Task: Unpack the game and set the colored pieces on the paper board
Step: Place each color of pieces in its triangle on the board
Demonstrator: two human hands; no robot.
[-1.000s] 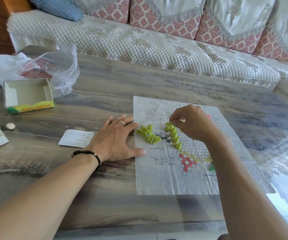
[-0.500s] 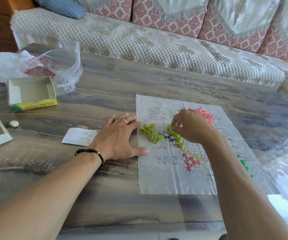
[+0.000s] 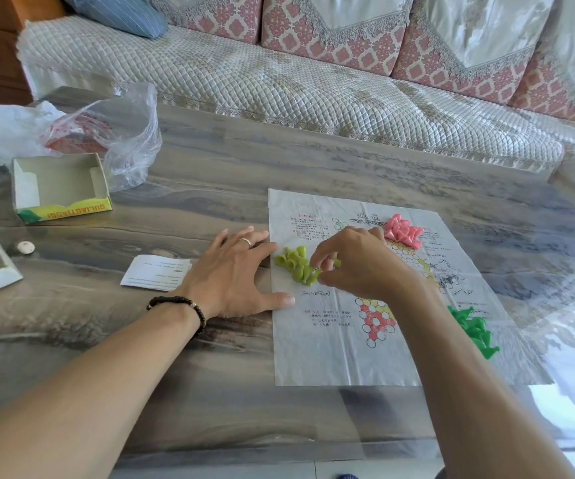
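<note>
Board [image 3: 317, 354] flat on table [image 3: 210, 174]. Left hand [image 3: 234, 274] spread flat, fingers straight, thumb on board's left edge. Right hand [image 3: 358, 264] curled over olive pieces [image 3: 294, 266], fingertips pinching one. Pink pieces [image 3: 402, 231] heaped near far edge; green pieces [image 3: 474, 330] at right edge. Box [image 3: 59, 186] well left.

Yellow-green pieces [image 3: 294, 266], pink pieces [image 3: 403, 232] and bright green pieces [image 3: 474, 328] lie on the white hexagon-printed paper board [image 3: 331, 347].

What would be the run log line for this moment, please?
left hand: flat, holding board edge | right hand: pinching a lime piece | lime pile, pink pile, green pile: on board
</note>
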